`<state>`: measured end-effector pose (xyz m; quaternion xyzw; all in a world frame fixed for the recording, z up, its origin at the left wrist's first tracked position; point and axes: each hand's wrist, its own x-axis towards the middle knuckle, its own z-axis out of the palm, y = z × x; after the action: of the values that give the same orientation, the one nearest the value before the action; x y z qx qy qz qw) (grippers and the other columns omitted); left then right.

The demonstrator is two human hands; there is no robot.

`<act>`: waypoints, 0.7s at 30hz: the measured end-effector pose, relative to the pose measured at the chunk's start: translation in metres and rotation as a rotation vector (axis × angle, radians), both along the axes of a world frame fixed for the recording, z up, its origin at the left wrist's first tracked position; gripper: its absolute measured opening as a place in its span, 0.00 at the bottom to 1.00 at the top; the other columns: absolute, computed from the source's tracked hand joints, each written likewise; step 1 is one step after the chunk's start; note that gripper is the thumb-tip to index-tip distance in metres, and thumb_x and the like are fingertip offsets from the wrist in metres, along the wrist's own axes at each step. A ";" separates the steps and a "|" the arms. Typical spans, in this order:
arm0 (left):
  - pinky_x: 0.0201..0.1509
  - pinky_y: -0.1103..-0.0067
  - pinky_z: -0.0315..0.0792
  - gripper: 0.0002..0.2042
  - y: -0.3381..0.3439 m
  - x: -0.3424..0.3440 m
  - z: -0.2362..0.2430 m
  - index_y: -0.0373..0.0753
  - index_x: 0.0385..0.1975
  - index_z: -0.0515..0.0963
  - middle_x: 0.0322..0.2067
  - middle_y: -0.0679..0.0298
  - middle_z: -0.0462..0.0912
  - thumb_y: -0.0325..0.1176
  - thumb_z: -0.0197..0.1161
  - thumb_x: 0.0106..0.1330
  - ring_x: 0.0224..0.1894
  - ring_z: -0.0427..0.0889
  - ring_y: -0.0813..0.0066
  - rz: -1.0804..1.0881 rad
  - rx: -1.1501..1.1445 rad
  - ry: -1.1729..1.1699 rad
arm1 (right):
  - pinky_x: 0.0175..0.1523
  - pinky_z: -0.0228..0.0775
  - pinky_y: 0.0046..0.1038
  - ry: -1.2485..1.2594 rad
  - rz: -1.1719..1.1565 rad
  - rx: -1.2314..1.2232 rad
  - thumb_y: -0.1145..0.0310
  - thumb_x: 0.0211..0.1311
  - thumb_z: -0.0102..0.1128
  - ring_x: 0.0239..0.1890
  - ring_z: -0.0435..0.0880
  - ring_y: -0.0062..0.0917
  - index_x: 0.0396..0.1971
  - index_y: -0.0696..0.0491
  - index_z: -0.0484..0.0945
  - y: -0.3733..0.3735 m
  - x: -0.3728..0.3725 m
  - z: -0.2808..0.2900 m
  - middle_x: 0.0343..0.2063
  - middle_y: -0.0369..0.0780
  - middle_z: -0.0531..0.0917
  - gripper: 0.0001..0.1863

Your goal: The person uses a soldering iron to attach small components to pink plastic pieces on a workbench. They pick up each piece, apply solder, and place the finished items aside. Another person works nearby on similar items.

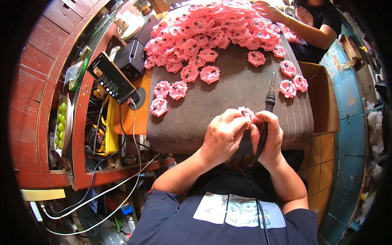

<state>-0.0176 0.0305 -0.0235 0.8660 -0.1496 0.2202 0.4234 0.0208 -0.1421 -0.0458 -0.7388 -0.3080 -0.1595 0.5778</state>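
Observation:
Over the near edge of the grey-covered table, my left hand [222, 132] pinches a small pink plastic part [246, 113]. Close beside it, my right hand [270, 141] is closed around a soldering iron [270, 100]. The iron's metal tip points away from me, over the table, apart from the part. The thumb and fingertips of that same hand reach the right side of the pink part; whether they grip it too, I cannot tell. The iron's black cord runs down across my shirt. My fingers hide most of the part.
A big heap of similar pink parts [196, 30] covers the far table, with several loose ones nearer. Another person's hand [271, 11] rests by the heap. A phone [112, 77] stands at left beside a black box [130, 59]. White cables [136, 151] hang below.

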 end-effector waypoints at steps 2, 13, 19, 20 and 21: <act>0.49 0.66 0.81 0.09 -0.001 0.002 0.001 0.35 0.42 0.84 0.42 0.55 0.84 0.21 0.71 0.63 0.43 0.86 0.52 0.011 0.013 -0.013 | 0.44 0.80 0.37 -0.027 -0.037 0.005 0.84 0.63 0.64 0.35 0.85 0.40 0.54 0.57 0.74 0.000 -0.003 0.002 0.38 0.47 0.84 0.20; 0.49 0.66 0.82 0.07 -0.006 0.000 0.003 0.35 0.39 0.85 0.42 0.54 0.86 0.24 0.72 0.62 0.44 0.88 0.53 0.088 0.023 -0.009 | 0.44 0.82 0.43 -0.367 0.002 -0.075 0.83 0.56 0.69 0.40 0.87 0.48 0.53 0.57 0.76 -0.002 -0.001 0.003 0.45 0.51 0.86 0.23; 0.49 0.66 0.82 0.08 -0.009 -0.001 0.000 0.35 0.40 0.86 0.43 0.53 0.86 0.25 0.73 0.61 0.44 0.88 0.54 0.131 0.013 -0.009 | 0.46 0.81 0.43 -0.325 0.000 -0.101 0.82 0.60 0.68 0.41 0.87 0.48 0.54 0.56 0.75 -0.002 -0.001 0.002 0.45 0.51 0.86 0.22; 0.48 0.67 0.82 0.08 -0.010 -0.001 0.001 0.35 0.40 0.86 0.42 0.53 0.86 0.24 0.73 0.61 0.43 0.88 0.54 0.132 0.020 -0.012 | 0.46 0.81 0.43 -0.311 -0.002 -0.076 0.81 0.61 0.68 0.41 0.87 0.48 0.55 0.57 0.75 -0.002 -0.003 0.002 0.44 0.51 0.86 0.22; 0.48 0.67 0.82 0.09 -0.010 -0.001 0.001 0.35 0.40 0.86 0.42 0.53 0.86 0.24 0.73 0.61 0.43 0.88 0.54 0.133 0.027 -0.015 | 0.47 0.81 0.43 -0.297 -0.003 -0.051 0.80 0.62 0.68 0.41 0.87 0.48 0.55 0.57 0.75 -0.003 -0.004 0.003 0.44 0.51 0.86 0.21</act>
<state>-0.0186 0.0208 -0.0225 0.8780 -0.0980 0.2522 0.3949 0.0166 -0.1452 -0.0425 -0.7220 -0.3927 -0.2601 0.5068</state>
